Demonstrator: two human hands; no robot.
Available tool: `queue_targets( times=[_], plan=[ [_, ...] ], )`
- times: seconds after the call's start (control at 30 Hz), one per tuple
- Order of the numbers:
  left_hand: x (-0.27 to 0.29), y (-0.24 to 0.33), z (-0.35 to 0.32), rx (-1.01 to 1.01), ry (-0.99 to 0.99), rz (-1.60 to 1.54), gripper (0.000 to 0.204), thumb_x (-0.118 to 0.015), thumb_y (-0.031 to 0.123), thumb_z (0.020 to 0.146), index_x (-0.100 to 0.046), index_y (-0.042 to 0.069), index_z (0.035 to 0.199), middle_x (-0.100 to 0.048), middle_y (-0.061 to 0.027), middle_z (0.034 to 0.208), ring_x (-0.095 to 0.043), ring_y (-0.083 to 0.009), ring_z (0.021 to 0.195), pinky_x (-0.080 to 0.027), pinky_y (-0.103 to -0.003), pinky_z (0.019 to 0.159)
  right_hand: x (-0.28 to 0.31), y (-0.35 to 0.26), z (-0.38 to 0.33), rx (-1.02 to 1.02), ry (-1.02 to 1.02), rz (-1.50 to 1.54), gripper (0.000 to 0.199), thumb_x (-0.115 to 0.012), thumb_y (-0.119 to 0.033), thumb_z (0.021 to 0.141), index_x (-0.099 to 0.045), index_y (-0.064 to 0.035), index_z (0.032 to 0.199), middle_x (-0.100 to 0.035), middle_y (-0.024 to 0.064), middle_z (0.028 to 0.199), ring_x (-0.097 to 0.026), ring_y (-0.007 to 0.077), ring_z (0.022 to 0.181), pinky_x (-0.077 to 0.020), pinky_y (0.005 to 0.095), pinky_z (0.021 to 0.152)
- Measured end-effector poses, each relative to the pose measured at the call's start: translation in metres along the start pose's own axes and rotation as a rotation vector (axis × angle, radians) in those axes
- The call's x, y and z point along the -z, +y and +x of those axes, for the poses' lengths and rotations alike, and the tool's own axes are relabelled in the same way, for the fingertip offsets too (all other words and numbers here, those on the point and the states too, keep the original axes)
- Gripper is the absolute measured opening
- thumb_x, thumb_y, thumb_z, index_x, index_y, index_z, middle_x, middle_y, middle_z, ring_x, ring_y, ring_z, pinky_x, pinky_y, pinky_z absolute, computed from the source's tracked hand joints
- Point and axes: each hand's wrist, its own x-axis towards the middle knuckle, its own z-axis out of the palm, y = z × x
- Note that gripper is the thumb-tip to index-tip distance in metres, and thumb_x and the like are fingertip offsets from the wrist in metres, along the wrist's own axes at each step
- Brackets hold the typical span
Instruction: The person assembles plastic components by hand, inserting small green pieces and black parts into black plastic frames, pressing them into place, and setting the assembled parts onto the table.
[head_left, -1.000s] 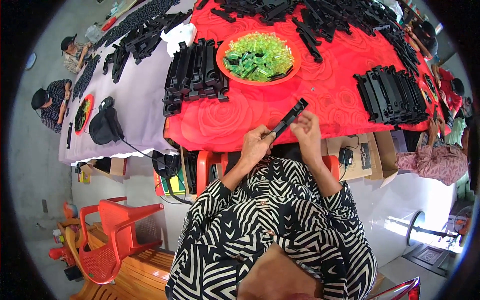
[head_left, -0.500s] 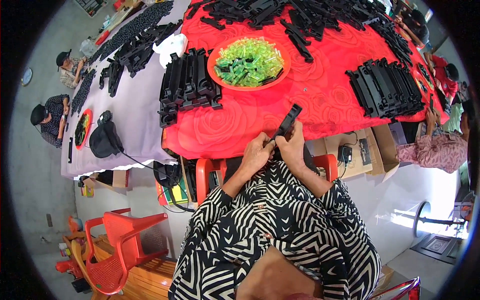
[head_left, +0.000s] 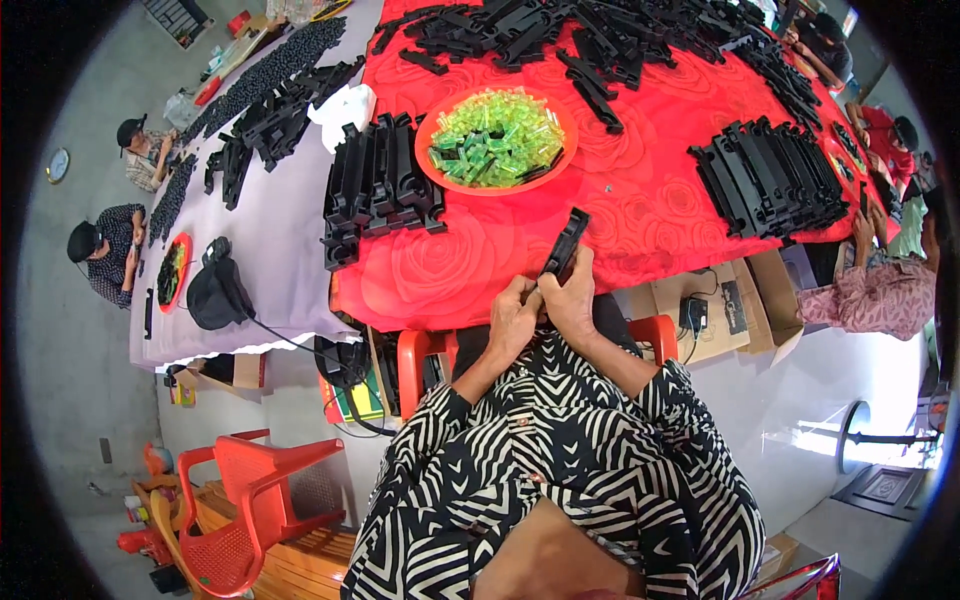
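Observation:
Both hands grip one long black plastic part [head_left: 565, 243], held just in front of the near table edge with its far end tilted up and away. My left hand [head_left: 515, 315] is closed at the part's near end. My right hand [head_left: 570, 298] wraps its side, thumb pressed close to the left fingers. What lies between the fingertips is hidden. Beyond the hands, an orange-red plate [head_left: 428, 170] holds small green and yellow translucent pieces. Stacked black parts [head_left: 375, 185] lie left of the plate, and a neat row of similar black parts [head_left: 768, 180] lies to the right.
A red rose-patterned cloth [head_left: 430, 265] covers the table. Heaped black parts [head_left: 600, 35] lie at its far side. A lilac-covered table [head_left: 270, 225] adjoins on the left, bearing a black cap [head_left: 215, 290]. Red chairs [head_left: 230, 520] and open cardboard boxes [head_left: 765, 310] stand below. Several people work around.
The black part has swung slightly more upright and toward the left in my hands. Both hands stay closed on it; the whole view has shifted a little.

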Motion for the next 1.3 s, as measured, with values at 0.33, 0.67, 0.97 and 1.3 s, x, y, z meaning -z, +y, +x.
queue_targets(
  times=[0.33, 0.67, 0.97, 1.3],
  plan=[
    [-0.003, -0.004, -0.004, -0.194, 0.066, 0.199, 0.022, -0.049, 0.018, 0.087, -0.053, -0.003, 0.094, -0.058, -0.0158, 0.069, -0.058, -0.0206, 0.063, -0.045, -0.033, 0.058, 0.002, -0.007, 0.002, 0.073, -0.013, -0.059, 0.041, -0.055, -0.003, 0.065, -0.041, 0.0007, 0.104, -0.051, 0.0117, 0.081, -0.053, 0.0217, 0.072, -0.0442, 0.0339, 0.067],
    [-0.001, 0.007, -0.009, -0.180, 0.136, 0.333, 0.019, -0.047, 0.017, 0.088, -0.054, 0.000, 0.094, -0.056, -0.0220, 0.067, -0.059, -0.0342, 0.063, -0.042, -0.039, 0.053, 0.000, -0.010, -0.001, 0.119, -0.088, -0.078, 0.053, -0.052, -0.004, 0.070, -0.034, 0.0027, 0.119, -0.049, 0.0229, 0.098, -0.052, 0.0356, 0.092, -0.0423, 0.0408, 0.080],
    [-0.001, -0.001, -0.005, -0.071, 0.169, 0.021, 0.021, -0.050, 0.018, 0.087, -0.054, -0.002, 0.082, -0.048, -0.0049, 0.060, -0.045, -0.0102, 0.058, -0.038, -0.027, 0.052, -0.006, -0.014, 0.003, 0.096, -0.092, -0.096, 0.048, -0.052, -0.003, 0.070, -0.036, 0.0026, 0.115, -0.050, 0.0235, 0.097, -0.052, 0.0374, 0.091, -0.0422, 0.0426, 0.079],
    [-0.008, 0.018, 0.000, -0.192, 0.200, -0.100, 0.013, -0.050, 0.010, 0.087, -0.054, -0.002, 0.084, -0.051, 0.0020, 0.071, -0.045, -0.0052, 0.066, -0.038, -0.020, 0.058, -0.003, -0.026, 0.004, 0.093, -0.083, -0.024, 0.043, -0.052, 0.000, 0.069, -0.039, 0.0029, 0.110, -0.054, 0.0186, 0.092, -0.057, 0.0278, 0.085, -0.0450, 0.0363, 0.074]
  ],
)
